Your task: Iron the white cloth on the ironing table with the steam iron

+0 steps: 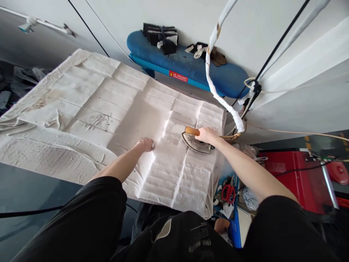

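A creased white cloth (109, 109) lies spread over an ironing table. My right hand (207, 135) is closed round the orange handle of a metal iron (195, 142) that rests on the cloth near its right edge. A white-wrapped hose (215, 91) runs from the iron upward. My left hand (145, 144) presses on the cloth a little left of the iron, knuckles down and fingers curled under; whether it holds anything is hidden.
A blue padded board (191, 69) stands behind the table with dark folded fabric (160, 36) and small items on it. Red scissors (228, 193) lie on a shelf to the lower right. A red machine (294, 174) sits further right. Black cables hang overhead.
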Demonstrator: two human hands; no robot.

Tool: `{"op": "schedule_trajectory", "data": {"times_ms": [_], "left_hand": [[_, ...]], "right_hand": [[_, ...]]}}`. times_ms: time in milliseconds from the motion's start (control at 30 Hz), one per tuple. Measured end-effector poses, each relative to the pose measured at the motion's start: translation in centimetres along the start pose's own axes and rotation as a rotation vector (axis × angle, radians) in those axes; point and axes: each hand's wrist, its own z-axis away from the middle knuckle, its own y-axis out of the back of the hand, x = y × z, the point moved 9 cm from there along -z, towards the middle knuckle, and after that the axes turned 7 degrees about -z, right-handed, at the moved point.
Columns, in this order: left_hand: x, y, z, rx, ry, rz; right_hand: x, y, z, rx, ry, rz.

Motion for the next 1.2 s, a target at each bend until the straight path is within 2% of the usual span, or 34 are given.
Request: {"op": "schedule_trajectory", "data": {"times_ms": [100, 267, 333, 500, 833, 1033, 1133, 1200], "left_hand": [[0.1, -0.1, 0.0, -0.009, 0.003, 0.003], [0.0, -0.2, -0.1, -0.010, 0.022, 0.010], [0.1, -0.2, 0.0, -0.009, 0.016, 0.010], [0.3, 0.2, 0.4, 0.000, -0.005, 0.006], [0.2, 0.1, 0.4, -0.003, -0.005, -0.013], [0.3, 0.1, 0.8, 0.067, -0.025, 0.039], [0.2, 0.0, 0.9, 0.093, -0.021, 0.077], [0.3, 0.0, 0.9, 0.102, -0.029, 0.098]], "right_hand": [[-1.0, -1.2, -0.7, 0.039, 0.019, -0.019], [0.2, -1.2, -0.8, 0.196, 0.036, -0.060], [0.2, -1.5, -1.2, 0.155, 0.053, -0.075], [-0.1, -2.6, -2.2, -0.042, 0.046, -0.118], [-0.1, -2.5, -2.1, -0.019, 0.026, -0.092], [0.0, -2.1, -1.8, -0.026, -0.013, -0.046], [-1.4, -0.7, -2.3, -0.053, -0.035, -0.016], [-3.8, 0.7, -3.2, -0.056, -0.031, -0.005]]}}
